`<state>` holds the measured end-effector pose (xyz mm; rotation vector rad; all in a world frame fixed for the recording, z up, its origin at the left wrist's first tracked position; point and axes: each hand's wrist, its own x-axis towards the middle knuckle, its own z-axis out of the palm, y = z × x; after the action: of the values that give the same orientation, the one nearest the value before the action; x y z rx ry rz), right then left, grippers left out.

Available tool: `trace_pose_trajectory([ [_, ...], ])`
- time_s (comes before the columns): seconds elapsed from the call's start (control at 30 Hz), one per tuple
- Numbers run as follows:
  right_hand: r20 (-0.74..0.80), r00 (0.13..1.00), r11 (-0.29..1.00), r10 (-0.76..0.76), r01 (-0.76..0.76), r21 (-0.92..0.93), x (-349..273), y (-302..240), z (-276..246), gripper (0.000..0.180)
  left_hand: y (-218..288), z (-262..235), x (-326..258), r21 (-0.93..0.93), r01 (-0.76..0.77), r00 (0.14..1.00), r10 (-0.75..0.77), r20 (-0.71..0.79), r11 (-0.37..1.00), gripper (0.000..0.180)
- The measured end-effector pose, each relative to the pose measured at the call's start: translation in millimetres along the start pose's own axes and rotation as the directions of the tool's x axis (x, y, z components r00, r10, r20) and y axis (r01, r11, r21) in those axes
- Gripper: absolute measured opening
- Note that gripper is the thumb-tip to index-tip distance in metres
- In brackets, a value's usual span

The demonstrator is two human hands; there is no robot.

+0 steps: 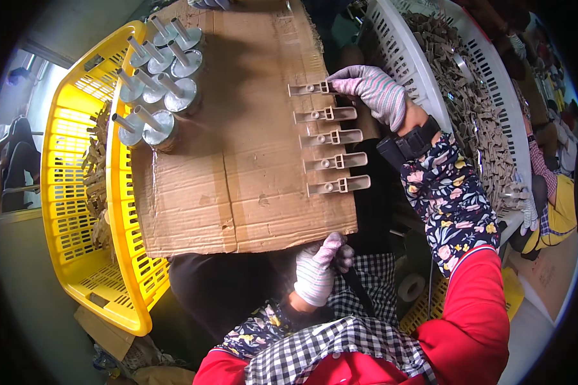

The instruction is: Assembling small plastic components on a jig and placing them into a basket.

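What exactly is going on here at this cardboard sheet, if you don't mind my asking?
A person in knit gloves is laying small beige plastic pieces in a column along the right edge of a flat brown cardboard sheet. The right hand touches the topmost of five pieces, while the left hand grips the sheet's near edge. Silver metal cylinders with stems stand at the far left corner.

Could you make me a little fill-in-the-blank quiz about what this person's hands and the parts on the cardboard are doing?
1. The tan plastic parts on the cardboard sheet lie in a column of ____.
2. The right hand touches the ____ part of that column.
3. The left hand holds the sheet's near ____.
4. The basket at the left is ____.

Missing words: five; top; edge; yellow
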<state>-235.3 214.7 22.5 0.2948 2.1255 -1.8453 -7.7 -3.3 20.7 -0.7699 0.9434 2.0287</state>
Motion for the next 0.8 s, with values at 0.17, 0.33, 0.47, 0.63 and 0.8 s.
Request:
trace_pose_trajectory([
  [0.17, -0.018, 0.999, 0.998, 0.043, -0.042, 0.053, 3.5, 3.9, 3.8, 0.015, -2.3, -2.4, 0.4, 0.024, 0.005, 1.000, -0.005, 0.006, 1.000, 0.027],
  [0.33, 0.000, 0.998, 0.997, 0.066, -0.066, 0.028, 2.8, 2.2, 2.5, 0.015, -1.2, 0.2, 0.3, 0.004, -0.001, 1.000, 0.001, -0.011, 1.000, 0.026],
  [0.47, 0.003, 0.997, 0.997, 0.072, -0.072, 0.014, 0.8, -1.9, 2.0, 0.016, -1.5, 0.8, 0.0, 0.004, -0.013, 1.000, 0.013, -0.012, 1.000, 0.025],
  [0.63, 0.007, 0.998, 0.998, 0.062, -0.062, 0.014, 4.3, 4.0, -0.8, 0.015, -2.6, 0.8, 0.0, 0.002, -0.028, 0.999, 0.029, -0.015, 1.000, 0.026],
  [0.8, 0.011, 0.999, 0.997, 0.045, -0.045, 0.055, 6.7, 7.4, -0.7, 0.015, -4.1, 0.1, -0.2, 0.010, -0.038, 0.999, 0.038, -0.006, 0.999, 0.027],
])
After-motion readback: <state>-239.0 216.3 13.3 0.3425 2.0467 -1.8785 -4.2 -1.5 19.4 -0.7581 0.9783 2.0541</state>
